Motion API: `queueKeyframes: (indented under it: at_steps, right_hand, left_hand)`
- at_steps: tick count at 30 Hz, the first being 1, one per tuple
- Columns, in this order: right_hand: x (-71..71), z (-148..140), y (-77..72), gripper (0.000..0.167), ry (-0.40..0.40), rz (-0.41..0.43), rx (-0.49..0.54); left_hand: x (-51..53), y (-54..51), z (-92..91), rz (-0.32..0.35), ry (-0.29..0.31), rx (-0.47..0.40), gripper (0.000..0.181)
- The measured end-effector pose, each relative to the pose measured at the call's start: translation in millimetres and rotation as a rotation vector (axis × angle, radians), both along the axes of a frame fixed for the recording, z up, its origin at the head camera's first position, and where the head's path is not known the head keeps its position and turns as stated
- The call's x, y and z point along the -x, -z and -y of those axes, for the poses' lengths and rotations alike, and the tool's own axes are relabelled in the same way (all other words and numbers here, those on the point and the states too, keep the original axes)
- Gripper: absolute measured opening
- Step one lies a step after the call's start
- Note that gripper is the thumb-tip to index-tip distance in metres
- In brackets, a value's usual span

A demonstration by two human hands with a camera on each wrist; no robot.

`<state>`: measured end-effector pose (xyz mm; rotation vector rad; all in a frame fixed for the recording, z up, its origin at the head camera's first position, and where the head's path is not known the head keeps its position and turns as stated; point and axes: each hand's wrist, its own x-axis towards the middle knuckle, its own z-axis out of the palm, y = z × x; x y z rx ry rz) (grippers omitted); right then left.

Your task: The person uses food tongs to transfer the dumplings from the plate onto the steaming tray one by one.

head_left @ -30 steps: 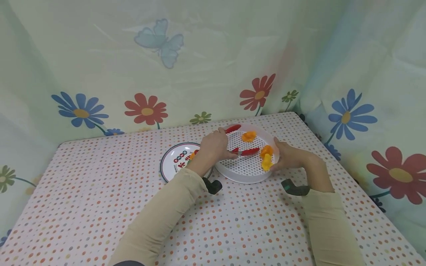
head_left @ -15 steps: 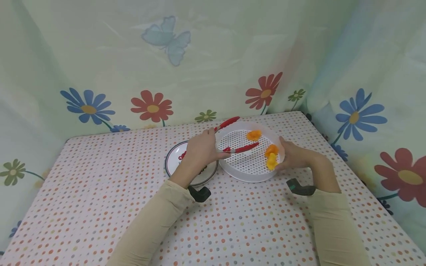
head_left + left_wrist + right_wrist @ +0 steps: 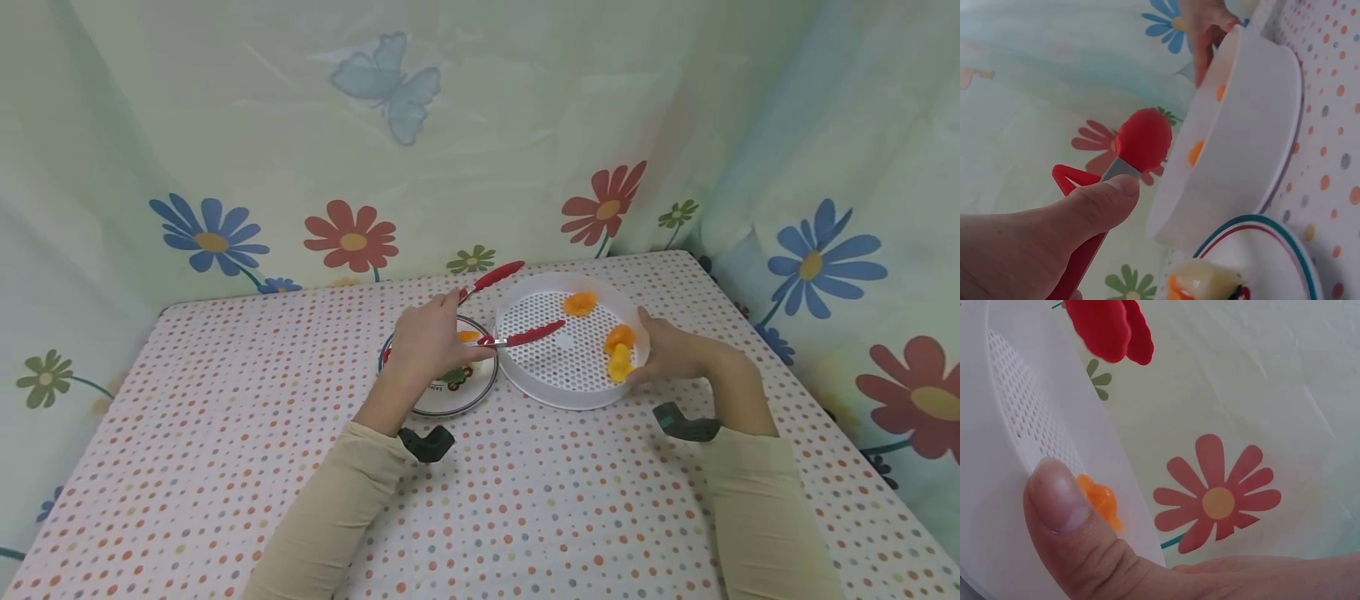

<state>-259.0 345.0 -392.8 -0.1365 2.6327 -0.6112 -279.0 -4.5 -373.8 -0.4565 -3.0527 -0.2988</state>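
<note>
You've got a dotted tablecloth point(image 3: 525, 517), flowery curtain point(image 3: 510, 142) behind. Your left hand point(image 3: 426, 337) grips red tongs point(image 3: 534, 334) above the plate point(image 3: 477, 379), tips spread toward the sieve point(image 3: 573, 399); your right hand point(image 3: 672, 350) clamps its right rim.

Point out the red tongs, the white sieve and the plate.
Red tongs point(image 3: 534, 334): head view, on the nearer red tip.
White sieve point(image 3: 572, 355): head view, on its bare perforated floor.
Plate point(image 3: 1267, 255): left wrist view, on its bare white surface.

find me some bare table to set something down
Free tablecloth: left of the plate, and between the sleeves, short of the basket. Crowded: plate and basket side by side, left hand with red tongs over the plate, right hand gripping the basket.
</note>
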Motion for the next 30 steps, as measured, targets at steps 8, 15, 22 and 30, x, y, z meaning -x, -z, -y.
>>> queueKeyframes:
  at_steps: [8, 15, 22, 30]
  right_hand:
    - [2.0, 1, 1.2, 0.129, -0.007, 0.011, -0.026]
    - [-0.5, -2, 0.0, 0.129, 0.01, 0.007, 0.014]
    - [-0.4, -3, 1.4, 0.131, 0.025, 0.018, -0.026]
    - [-0.9, -1, -0.7, 0.13, -0.018, -0.008, 0.01]
  left_hand:
    - [8.0, -6.1, 30.4, -0.02, -0.008, -0.048, 0.1]
    - [10.7, -13.2, 58.9, -0.031, 0.023, -0.061, 0.102]
    - [11.2, -16.2, 83.8, 0.074, 0.007, -0.077, 0.102]
    - [10.6, -11.9, 101.9, 0.13, 0.007, -0.057, 0.093]
